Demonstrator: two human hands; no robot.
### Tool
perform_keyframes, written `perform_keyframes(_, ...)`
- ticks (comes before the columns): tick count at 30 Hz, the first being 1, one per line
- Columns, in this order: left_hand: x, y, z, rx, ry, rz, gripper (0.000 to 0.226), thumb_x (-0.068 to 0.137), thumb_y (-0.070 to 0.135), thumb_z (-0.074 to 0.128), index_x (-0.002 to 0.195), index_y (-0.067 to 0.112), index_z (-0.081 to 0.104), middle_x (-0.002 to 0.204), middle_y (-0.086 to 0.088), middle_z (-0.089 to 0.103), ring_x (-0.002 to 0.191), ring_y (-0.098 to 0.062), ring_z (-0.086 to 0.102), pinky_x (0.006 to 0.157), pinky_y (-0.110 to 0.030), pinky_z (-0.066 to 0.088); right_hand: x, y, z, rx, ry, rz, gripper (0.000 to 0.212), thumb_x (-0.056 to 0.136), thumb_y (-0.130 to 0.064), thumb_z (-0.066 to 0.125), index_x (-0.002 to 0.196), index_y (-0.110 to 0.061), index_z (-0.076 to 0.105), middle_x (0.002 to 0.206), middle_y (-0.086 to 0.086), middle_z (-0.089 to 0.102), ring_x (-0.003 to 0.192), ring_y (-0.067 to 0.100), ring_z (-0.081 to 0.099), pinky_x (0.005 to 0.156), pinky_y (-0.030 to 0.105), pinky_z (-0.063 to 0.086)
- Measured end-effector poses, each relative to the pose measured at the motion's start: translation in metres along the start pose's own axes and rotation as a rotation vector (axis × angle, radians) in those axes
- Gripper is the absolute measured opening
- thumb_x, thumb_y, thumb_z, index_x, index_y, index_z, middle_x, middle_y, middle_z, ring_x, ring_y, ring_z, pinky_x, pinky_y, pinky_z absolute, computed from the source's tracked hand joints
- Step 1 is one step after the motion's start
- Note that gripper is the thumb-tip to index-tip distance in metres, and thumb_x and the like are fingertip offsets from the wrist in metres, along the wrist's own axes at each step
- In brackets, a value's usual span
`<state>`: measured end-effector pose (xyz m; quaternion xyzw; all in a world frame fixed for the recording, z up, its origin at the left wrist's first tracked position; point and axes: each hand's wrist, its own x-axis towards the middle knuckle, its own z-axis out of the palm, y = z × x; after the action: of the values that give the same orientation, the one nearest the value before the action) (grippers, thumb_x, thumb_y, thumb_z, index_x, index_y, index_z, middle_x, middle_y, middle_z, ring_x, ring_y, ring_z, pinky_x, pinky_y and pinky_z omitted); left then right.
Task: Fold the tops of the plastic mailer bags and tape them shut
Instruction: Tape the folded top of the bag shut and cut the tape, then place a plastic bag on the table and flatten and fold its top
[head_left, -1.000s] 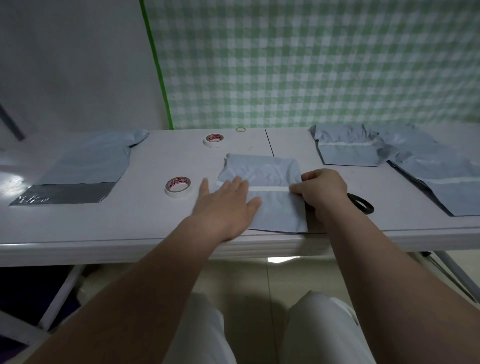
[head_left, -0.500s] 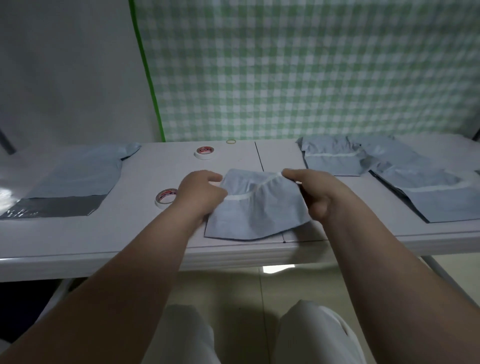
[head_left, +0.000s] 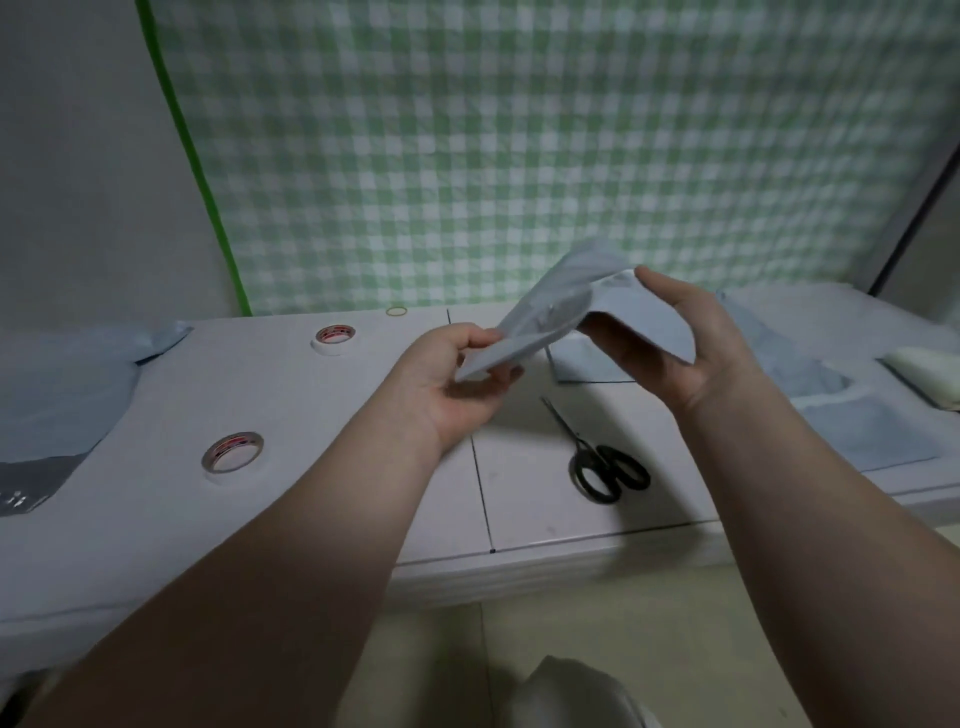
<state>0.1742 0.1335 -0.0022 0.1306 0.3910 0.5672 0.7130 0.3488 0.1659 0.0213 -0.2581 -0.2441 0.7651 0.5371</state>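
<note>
I hold a folded grey-blue mailer bag (head_left: 558, 312) in the air above the white table (head_left: 322, 499). My left hand (head_left: 457, 382) pinches its lower left corner between thumb and fingers. My right hand (head_left: 675, 348) grips its right side, thumb on top, fingers underneath. A roll of white tape (head_left: 232, 457) lies on the table left of my left arm. A second tape roll (head_left: 335, 338) sits farther back.
Black scissors (head_left: 602, 462) lie on the table below the lifted bag. Flat mailer bags (head_left: 57, 395) lie at the far left. More mailer bags (head_left: 831, 395) are piled at the right. A green checked cloth hangs behind the table.
Both hands lifted the mailer bag off the table and carried it up and to the right. The scissors, earlier hidden by the bag and my right hand, now show.
</note>
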Motion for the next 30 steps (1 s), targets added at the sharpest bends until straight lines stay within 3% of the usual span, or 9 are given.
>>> perform_keyframes(4, 0.036, -0.013, 0.033, 0.131, -0.024, -0.010, 0.015, 0.091, 0.005, 0.058, 0.104, 0.013, 0.060, 0.077, -0.009, 0.062, 0.065, -0.014, 0.055, 0.050, -0.019, 0.046, 0.017, -0.024, -0.025, 0.011, 0.028, -0.022, 0.033, 0.098, -0.019, 0.045, 0.117, 0.007, 0.052, 0.096, 0.023, 0.068, 0.082, 0.033, 0.070, 0.061, 0.044, 0.058)
perform_keyframes(6, 0.055, -0.019, 0.048, 0.300, -0.020, 0.046, 0.033, 0.092, 0.000, 0.054, 0.117, 0.022, 0.055, 0.090, -0.006, 0.065, 0.058, -0.013, 0.058, 0.048, -0.018, 0.048, 0.027, -0.034, -0.037, -0.017, 0.056, -0.048, 0.029, 0.098, -0.018, 0.044, 0.111, 0.006, 0.055, 0.089, 0.020, 0.070, 0.075, 0.030, 0.071, 0.058, 0.037, 0.057)
perform_keyframes(9, 0.085, -0.023, 0.058, 0.333, -0.043, 0.079, 0.051, 0.090, -0.010, 0.050, 0.130, 0.021, 0.049, 0.123, -0.009, 0.059, 0.072, -0.020, 0.063, 0.047, -0.023, 0.053, 0.044, -0.050, -0.054, -0.171, 0.146, -0.059, 0.025, 0.099, -0.019, 0.044, 0.097, 0.000, 0.060, 0.071, 0.010, 0.070, 0.061, 0.018, 0.070, 0.052, 0.027, 0.056)
perform_keyframes(12, 0.109, -0.027, 0.061, 0.381, -0.041, 0.098, 0.055, 0.087, -0.017, 0.047, 0.130, 0.018, 0.051, 0.115, -0.010, 0.056, 0.082, -0.025, 0.065, 0.060, -0.032, 0.055, 0.058, -0.065, -0.070, -0.392, 0.246, -0.046, 0.020, 0.096, -0.019, 0.050, 0.091, -0.005, 0.063, 0.063, 0.003, 0.067, 0.054, 0.012, 0.066, 0.050, 0.020, 0.053)
perform_keyframes(15, 0.128, -0.033, 0.063, 0.444, -0.004, 0.139, 0.056, 0.084, -0.021, 0.047, 0.128, 0.014, 0.055, 0.108, -0.011, 0.058, 0.085, -0.027, 0.064, 0.071, -0.037, 0.056, 0.073, -0.071, -0.083, -0.662, 0.303, -0.095, 0.016, 0.094, -0.015, 0.053, 0.082, -0.008, 0.061, 0.069, 0.005, 0.063, 0.061, 0.014, 0.060, 0.053, 0.022, 0.049)
perform_keyframes(18, 0.143, -0.039, 0.059, 0.659, 0.063, 0.180, 0.060, 0.080, -0.023, 0.049, 0.124, 0.016, 0.059, 0.115, -0.016, 0.060, 0.094, -0.031, 0.064, 0.083, -0.043, 0.056, 0.087, -0.073, -0.093, -1.422, 0.397, -0.175, 0.019, 0.089, -0.018, 0.062, 0.074, -0.007, 0.058, 0.070, 0.009, 0.057, 0.064, 0.019, 0.053, 0.050, 0.021, 0.042)
perform_keyframes(21, 0.149, -0.041, 0.055, 0.864, 0.065, 0.210, 0.060, 0.079, -0.019, 0.051, 0.126, 0.018, 0.059, 0.124, -0.016, 0.057, 0.105, -0.032, 0.061, 0.090, -0.042, 0.054, 0.095, -0.075, -0.095, -2.116, 0.463, -0.142, 0.027, 0.089, -0.025, 0.061, 0.097, 0.000, 0.069, 0.099, 0.016, 0.068, 0.094, 0.029, 0.061, 0.076, 0.028, 0.047)
perform_keyframes(25, 0.145, -0.042, 0.056, 1.253, 0.115, 0.353, 0.060, 0.081, -0.006, 0.051, 0.135, 0.021, 0.052, 0.139, -0.007, 0.047, 0.119, -0.027, 0.052, 0.098, -0.035, 0.048, 0.095, -0.064, -0.088, -2.293, 0.531, -0.088, 0.014, 0.091, -0.016, 0.055, 0.103, -0.009, 0.056, 0.115, 0.014, 0.061, 0.106, 0.031, 0.056, 0.077, 0.032, 0.042)
perform_keyframes(30, 0.137, -0.045, 0.060, 1.626, 0.117, 0.426, 0.040, 0.085, 0.000, 0.051, 0.118, 0.020, 0.059, 0.142, -0.010, 0.045, 0.127, -0.030, 0.043, 0.104, -0.034, 0.038, 0.097, -0.040, -0.077, -2.329, 0.568, -0.114, 0.036, 0.090, -0.010, 0.049, 0.126, -0.009, 0.052, 0.127, 0.011, 0.048, 0.119, 0.029, 0.047, 0.086, 0.035, 0.041)
